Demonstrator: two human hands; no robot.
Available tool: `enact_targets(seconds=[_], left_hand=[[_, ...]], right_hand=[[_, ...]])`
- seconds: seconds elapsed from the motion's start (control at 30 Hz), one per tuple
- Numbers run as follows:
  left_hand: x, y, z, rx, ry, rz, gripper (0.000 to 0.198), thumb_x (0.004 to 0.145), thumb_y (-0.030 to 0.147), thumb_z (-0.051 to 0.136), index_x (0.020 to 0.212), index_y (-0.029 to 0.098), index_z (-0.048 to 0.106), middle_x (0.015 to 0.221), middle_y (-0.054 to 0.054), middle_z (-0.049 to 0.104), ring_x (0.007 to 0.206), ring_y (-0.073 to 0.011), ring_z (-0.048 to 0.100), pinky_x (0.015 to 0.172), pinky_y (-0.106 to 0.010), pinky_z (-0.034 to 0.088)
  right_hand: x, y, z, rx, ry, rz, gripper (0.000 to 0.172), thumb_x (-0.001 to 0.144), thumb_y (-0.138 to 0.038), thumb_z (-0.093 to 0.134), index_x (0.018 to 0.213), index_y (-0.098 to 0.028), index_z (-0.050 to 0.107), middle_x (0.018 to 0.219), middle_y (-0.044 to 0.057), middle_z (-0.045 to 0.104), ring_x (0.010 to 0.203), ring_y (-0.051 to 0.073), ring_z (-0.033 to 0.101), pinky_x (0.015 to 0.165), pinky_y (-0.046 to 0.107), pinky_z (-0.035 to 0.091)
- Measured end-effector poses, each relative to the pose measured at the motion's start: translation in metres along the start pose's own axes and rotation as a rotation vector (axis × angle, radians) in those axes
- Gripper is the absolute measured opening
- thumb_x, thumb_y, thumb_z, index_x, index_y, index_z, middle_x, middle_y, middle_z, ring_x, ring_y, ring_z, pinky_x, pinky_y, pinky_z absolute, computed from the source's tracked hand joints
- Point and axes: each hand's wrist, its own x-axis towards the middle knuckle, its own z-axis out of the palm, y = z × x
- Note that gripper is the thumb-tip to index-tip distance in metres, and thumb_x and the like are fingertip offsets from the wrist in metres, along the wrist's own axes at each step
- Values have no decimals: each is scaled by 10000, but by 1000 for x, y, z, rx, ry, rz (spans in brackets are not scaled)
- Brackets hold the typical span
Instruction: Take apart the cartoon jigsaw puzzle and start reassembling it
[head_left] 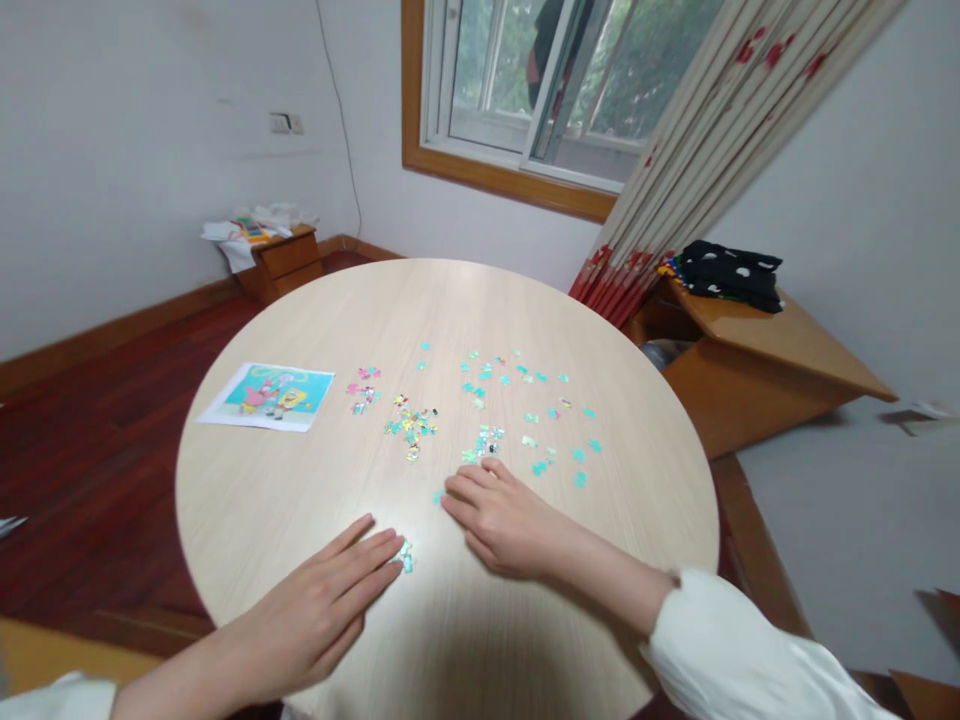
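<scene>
Window beyond table | picture sheet left of puzzle pieces

1 L hand, 1 R hand. Puzzle pcs: dozens, too small for exact no. 1 pic sheet, 1 table, 1 window, 1 curtain, 2 wooden cabinets, 2 wall plates.

The round, pale beige worktop looks like smooth wood-grain laminate with a soft sheen. Small turquoise jigsaw pieces look like printed card. The rectangular white sheet, printed in colour, looks like smooth paper. Dark red floorboards look like polished wood. The long cream curtain with red blooms is matt cloth, and the 2 pale sleeves look like soft cloth. The orange-brown window frame looks like varnished wood.
</scene>
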Motion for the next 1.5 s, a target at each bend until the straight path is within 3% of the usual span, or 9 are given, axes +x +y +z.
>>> enact_targets(seconds=[0.13, 0.23, 0.4, 0.57, 0.7, 0.87, 1.0, 1.17, 1.5], left_hand=[[-8, 7, -1, 21, -20, -16, 688, 754, -23, 388, 1417, 157, 355, 1337, -100, 561, 1305, -195, 443, 1100, -412, 374], [-6, 7, 0, 28, -36, -50, 732, 756, -25, 372, 1456, 168, 280, 1344, -98, 555, 1306, -193, 443, 1111, -443, 347], [-2, 4, -2, 79, -47, -114, 740, 772, -25, 371, 1473, 171, 239, 1363, -105, 534, 1299, -219, 449, 1101, -482, 343], [4, -7, 3, 93, -71, -128, 669, 795, 1, 381, 1439, 174, 322, 1345, -110, 544, 1274, -225, 465, 1108, -476, 331], [18, -17, 8, 89, -36, -109, 584, 803, 12, 379, 1367, 159, 424, 1264, -126, 582, 1202, -240, 505, 1084, -497, 350], [41, -22, 9, 60, 2, -57, 501, 799, 6, 364, 1258, 149, 507, 1133, -133, 591, 1099, -247, 515, 1012, -482, 402], [53, -21, 11, 32, 24, -37, 470, 794, 0, 378, 1215, 151, 521, 1056, -119, 568, 1016, -240, 505, 947, -448, 428], [57, -20, 13, 22, -12, -45, 478, 784, -4, 386, 1213, 167, 512, 1025, -102, 544, 961, -232, 482, 894, -427, 442], [46, -14, 18, 80, -35, -33, 508, 813, 5, 354, 1265, 190, 495, 1189, -108, 568, 1109, -243, 476, 1001, -472, 350]], right_hand=[[74, -8, -3, -49, 33, -200, 203, 903, -223, 463, 980, -113, 615, 1076, 125, 592, 1040, 242, 453, 916, 387, 318], [119, -2, 0, -84, 80, -179, 207, 912, -197, 446, 961, -113, 628, 1064, 126, 590, 1030, 247, 459, 894, 391, 326], [142, 20, -2, -85, 107, -78, 257, 922, -186, 433, 1092, -105, 608, 1135, 137, 578, 1057, 245, 464, 904, 386, 316], [105, 50, -27, -37, 186, 58, 370, 924, -166, 402, 1271, -122, 523, 1189, 140, 560, 1070, 245, 437, 917, 401, 291], [39, 99, -40, -10, 268, 320, 440, 888, -104, 340, 1270, -146, 554, 1151, 129, 568, 1076, 245, 436, 910, 409, 287], [-66, 154, -20, -39, 304, 730, 412, 858, -113, 349, 1051, -180, 706, 1015, 137, 620, 996, 274, 499, 846, 435, 324], [-117, 163, 8, -40, 259, 810, 408, 878, -136, 339, 1053, -197, 702, 1032, 122, 629, 999, 258, 517, 849, 428, 336], [-120, 158, 23, -36, 247, 813, 429, 890, -117, 326, 1161, -192, 650, 1109, 129, 604, 1046, 243, 498, 870, 403, 326], [-70, 156, 10, -35, 87, 816, 410, 866, -90, 361, 1140, -156, 659, 1116, 137, 603, 1052, 234, 485, 878, 368, 278]])
